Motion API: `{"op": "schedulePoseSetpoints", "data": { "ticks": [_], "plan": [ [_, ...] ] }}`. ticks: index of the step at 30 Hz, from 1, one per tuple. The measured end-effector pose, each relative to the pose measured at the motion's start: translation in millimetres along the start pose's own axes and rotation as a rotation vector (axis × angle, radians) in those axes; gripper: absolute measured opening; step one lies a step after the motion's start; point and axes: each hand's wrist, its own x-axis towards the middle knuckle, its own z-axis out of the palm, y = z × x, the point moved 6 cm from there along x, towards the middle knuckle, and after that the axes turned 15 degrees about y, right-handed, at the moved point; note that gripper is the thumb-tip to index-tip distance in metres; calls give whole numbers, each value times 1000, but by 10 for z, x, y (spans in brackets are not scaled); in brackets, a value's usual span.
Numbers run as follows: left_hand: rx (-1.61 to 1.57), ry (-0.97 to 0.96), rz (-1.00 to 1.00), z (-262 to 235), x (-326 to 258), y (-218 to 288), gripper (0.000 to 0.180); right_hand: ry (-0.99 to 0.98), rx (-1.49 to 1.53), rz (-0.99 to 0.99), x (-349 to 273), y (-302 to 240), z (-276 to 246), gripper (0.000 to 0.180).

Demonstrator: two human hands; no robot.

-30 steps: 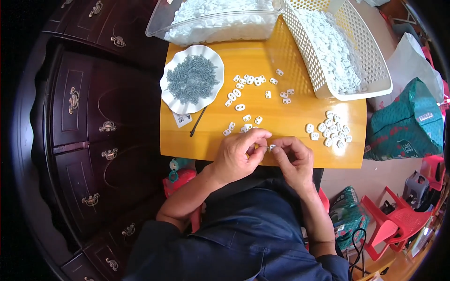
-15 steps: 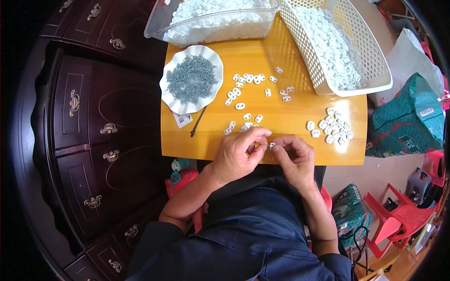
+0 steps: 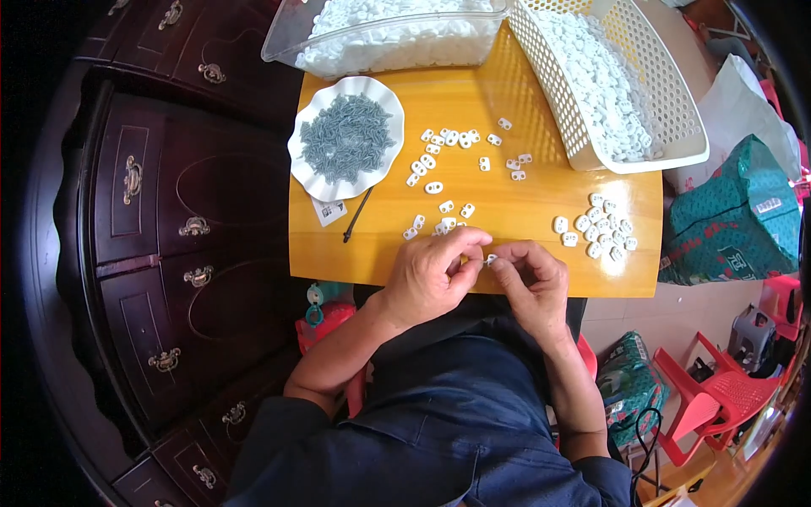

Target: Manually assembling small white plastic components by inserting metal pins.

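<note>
Close to the table's near edge, my left hand [image 3: 435, 270] and my right hand [image 3: 534, 287] meet almost fingertip to fingertip. A small white plastic piece [image 3: 491, 260] is pinched between my right thumb and forefinger. My left thumb and forefinger are closed on a thin, short item that points at that piece; it is too small to name surely. Several loose white two-holed pieces [image 3: 424, 160] lie scattered beyond my left hand, a few partly covered by it. To the right of my right hand is a cluster of white pieces [image 3: 596, 226].
A scalloped white plate [image 3: 298, 156] holds a heap of grey screws [image 3: 346, 135]. Beside it lie a black cable tie [image 3: 358, 215] and a printed card [image 3: 329, 212]. A clear tub [image 3: 405, 24] and a perforated basket [image 3: 549, 93] hold white pieces. Drawers [image 3: 127, 177] stand left; a red chair [image 3: 718, 393] right.
The whole view has shifted very slightly. Both hands keep their pinch at the same spot over the table, with hardly any finger movement visible.
</note>
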Motion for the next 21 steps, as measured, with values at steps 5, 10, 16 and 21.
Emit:
{"op": "schedulePoseSetpoints", "data": {
  "ticks": [5,10,16,21],
  "plan": [
    [-9,7,-14,3,-9,-20,33,8,6,-2,-7,15,-4,6],
    [1,13,14,9,-20,-15,33,-31,-24,-10,-17,-18,2,7],
    [-7,-1,18,32,-6,18,34,-35,-30,-11,-11,-27,-7,8],
    [15,-6,44,44,4,50,33,-35,-36,12,-10,11,19,8]
  ]
}}
